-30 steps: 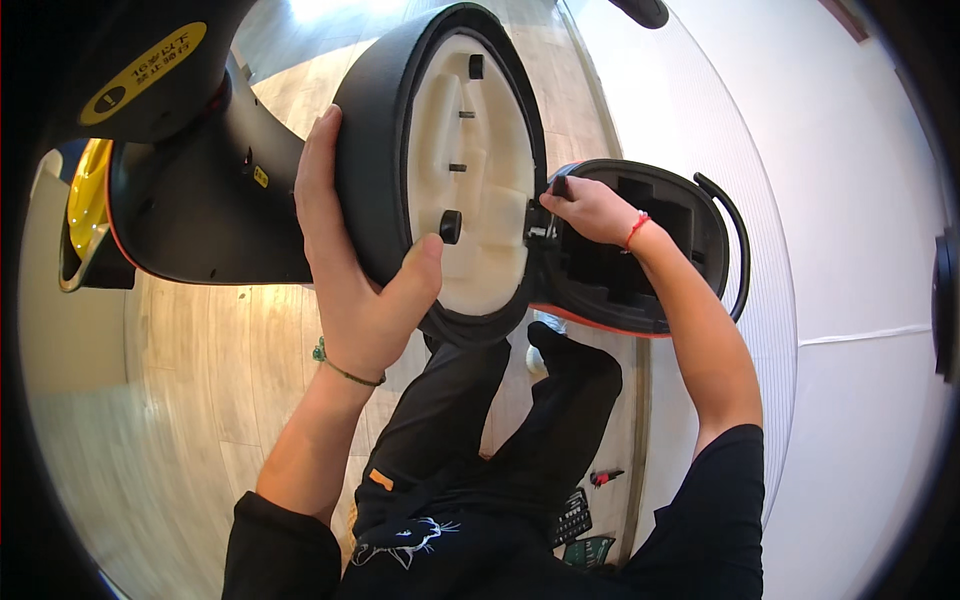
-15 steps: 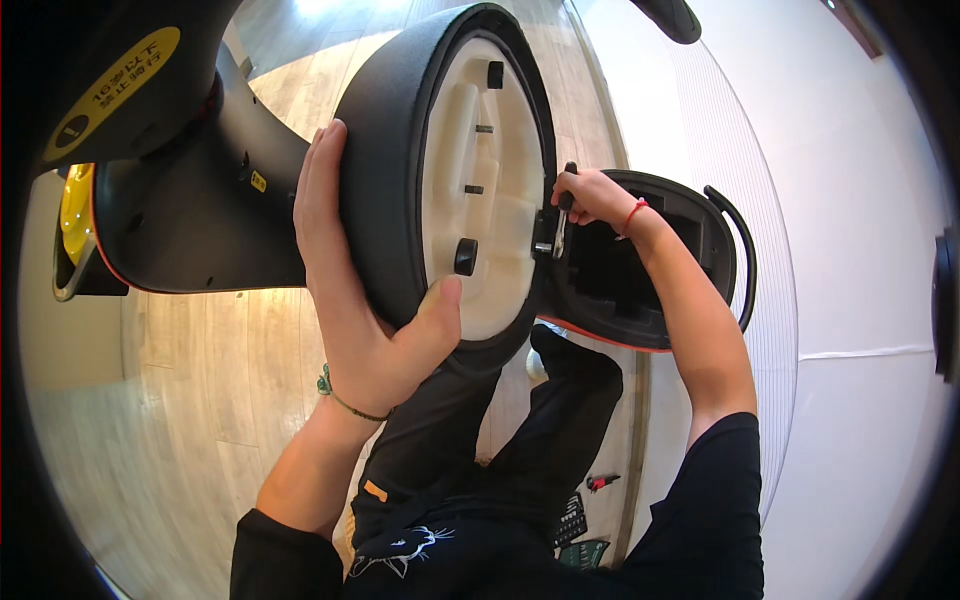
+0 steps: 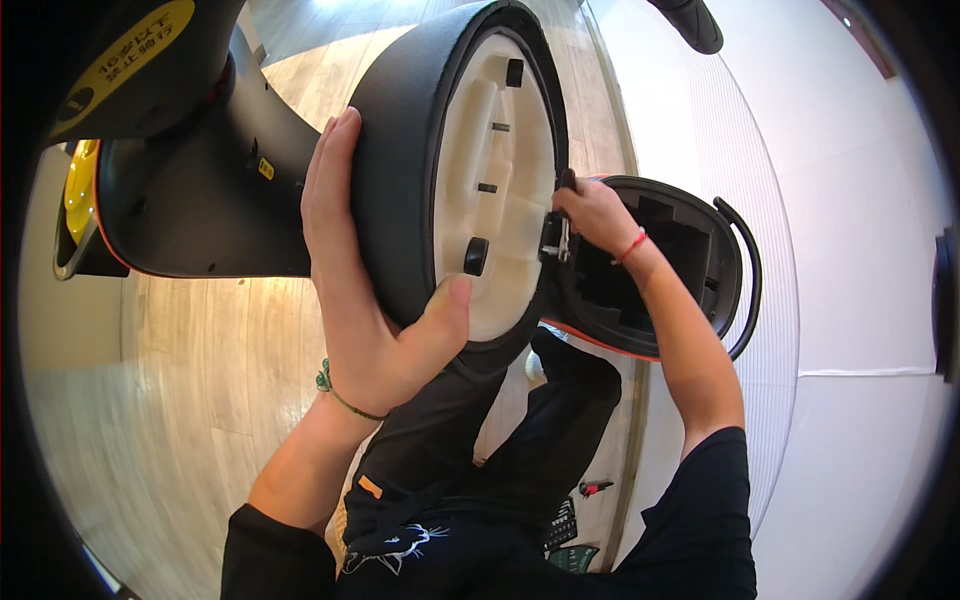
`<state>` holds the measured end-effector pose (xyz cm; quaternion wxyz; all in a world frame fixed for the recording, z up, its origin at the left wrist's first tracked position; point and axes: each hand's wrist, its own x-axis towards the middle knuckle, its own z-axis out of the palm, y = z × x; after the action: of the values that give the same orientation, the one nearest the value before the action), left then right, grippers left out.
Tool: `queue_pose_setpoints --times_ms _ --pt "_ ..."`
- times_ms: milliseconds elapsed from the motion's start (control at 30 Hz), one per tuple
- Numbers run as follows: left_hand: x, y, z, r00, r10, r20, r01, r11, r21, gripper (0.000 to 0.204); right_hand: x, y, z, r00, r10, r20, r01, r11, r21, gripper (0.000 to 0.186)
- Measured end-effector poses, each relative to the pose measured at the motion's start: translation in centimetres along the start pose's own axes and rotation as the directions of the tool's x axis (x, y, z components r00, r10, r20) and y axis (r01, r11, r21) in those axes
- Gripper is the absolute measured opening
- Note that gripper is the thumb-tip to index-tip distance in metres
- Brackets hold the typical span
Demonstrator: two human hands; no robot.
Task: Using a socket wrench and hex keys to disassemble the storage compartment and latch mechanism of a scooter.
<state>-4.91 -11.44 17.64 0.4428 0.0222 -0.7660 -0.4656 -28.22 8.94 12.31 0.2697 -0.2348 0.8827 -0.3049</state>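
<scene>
My left hand (image 3: pixel 365 320) grips the upright black seat (image 3: pixel 390 180) of a scooter, fingers along its outer side and thumb on the pale underside (image 3: pixel 500 290), which carries black rubber pads and metal studs. At the seat's right edge, my right hand (image 3: pixel 598 215) is closed round the black handle of a metal-headed tool (image 3: pixel 563 243), probably a wrench, held upright against the hinge (image 3: pixel 548 238). My fingertips there are partly hidden. Beside and below this hand is the open black storage compartment (image 3: pixel 645 300), with a red rim and a curved rail (image 3: pixel 748 270).
The black scooter body (image 3: pixel 200 200) with yellow trim (image 3: pixel 80 190) fills the left. Wooden floor (image 3: pixel 210 380) lies under it; a white panel (image 3: pixel 860 450) runs along the right. My legs are below, near a red-and-black tool (image 3: pixel 595 488) and a dark tool case (image 3: pixel 562 525).
The seat and my left hand have shifted a little to the right. My right hand has also moved slightly right and down, with the tool turned more upright at the hinge.
</scene>
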Motion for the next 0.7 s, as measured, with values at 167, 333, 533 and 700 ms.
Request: queue_pose_setpoints --times_ms 167,333,533,700 --pt "0.0 0.1 0.2 1.0 0.002 -0.017 -0.002 1.0 -0.031 0.092 -5.6 -0.3 3.1 0.908 -0.314 -0.278 0.279 0.947 -0.159 0.013" --pt "0.0 0.3 0.2 0.998 -0.046 -0.044 0.041 0.994 -0.099 0.09 -10.3 1.2 7.2 0.769 -0.577 -0.276 0.446 0.793 -0.415 0.025" --pt "0.2 0.9 0.4 0.996 -0.078 -0.042 0.071 0.985 -0.16 0.089 -13.2 4.7 10.9 0.83 -0.433 -0.353 0.284 0.871 -0.4 0.026" --pt "0.0 0.7 0.5 0.997 -0.063 -0.05 0.055 0.987 -0.149 0.088 -12.6 5.6 12.5 0.746 -0.489 -0.453 0.192 0.808 -0.557 0.02"
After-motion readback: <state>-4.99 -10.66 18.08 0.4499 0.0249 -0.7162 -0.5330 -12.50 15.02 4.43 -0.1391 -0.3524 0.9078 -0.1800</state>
